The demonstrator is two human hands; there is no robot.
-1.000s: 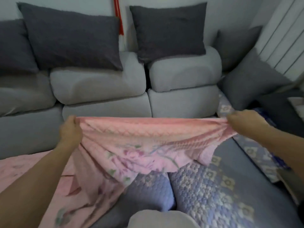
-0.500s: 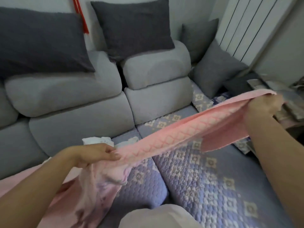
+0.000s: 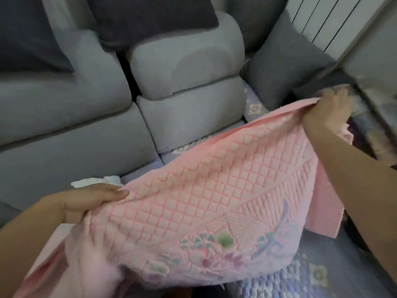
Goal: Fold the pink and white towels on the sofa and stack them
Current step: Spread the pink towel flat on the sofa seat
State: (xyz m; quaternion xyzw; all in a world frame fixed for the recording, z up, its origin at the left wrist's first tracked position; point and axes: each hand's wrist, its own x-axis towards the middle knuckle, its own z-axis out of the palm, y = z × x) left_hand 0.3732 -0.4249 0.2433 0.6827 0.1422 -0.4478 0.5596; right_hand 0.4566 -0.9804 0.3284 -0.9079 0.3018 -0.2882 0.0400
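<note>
A pink towel (image 3: 214,190) with a diamond weave and a flower print is stretched in the air between my hands, over the sofa seat. My left hand (image 3: 90,201) grips its near left edge, thumb on top. My right hand (image 3: 330,108) grips the far right corner, raised higher, so the towel slopes up to the right. A folded flap hangs below my right arm. A bit of white towel (image 3: 96,181) peeks out behind my left hand, mostly hidden.
The grey sofa backrest (image 3: 187,67) and dark grey cushions (image 3: 285,67) stand behind. A blue patterned quilted cover (image 3: 305,276) lies on the seat. More pink cloth (image 3: 43,265) lies at lower left. A white radiator (image 3: 322,20) stands at upper right.
The view has moved closer and to the right. The towel, bunched into a narrow band before, now spreads out wide with its flower print showing. Both hands keep their grip.
</note>
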